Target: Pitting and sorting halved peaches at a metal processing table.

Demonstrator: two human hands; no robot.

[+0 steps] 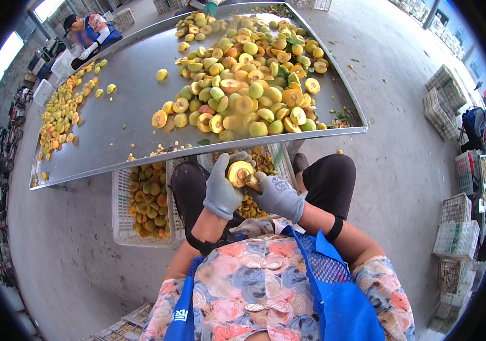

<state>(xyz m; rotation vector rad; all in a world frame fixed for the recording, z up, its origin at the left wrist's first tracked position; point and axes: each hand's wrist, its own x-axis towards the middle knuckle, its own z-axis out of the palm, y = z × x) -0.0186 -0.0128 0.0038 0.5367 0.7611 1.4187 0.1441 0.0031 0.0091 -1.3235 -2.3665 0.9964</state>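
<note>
In front of my lap, my gloved left hand is closed around a halved yellow peach, its cut face turned up with a round pit area in the middle. My gloved right hand grips a small brownish tool whose tip meets the edge of that peach; my fingers hide most of the tool. Beyond my hands, a large heap of halved peaches lies on a metal table.
Under the table's near edge stand a white crate of peach halves and another crate between my knees. More halves lie at the table's left. A co-worker sits at the far left. Stacked crates stand at the right.
</note>
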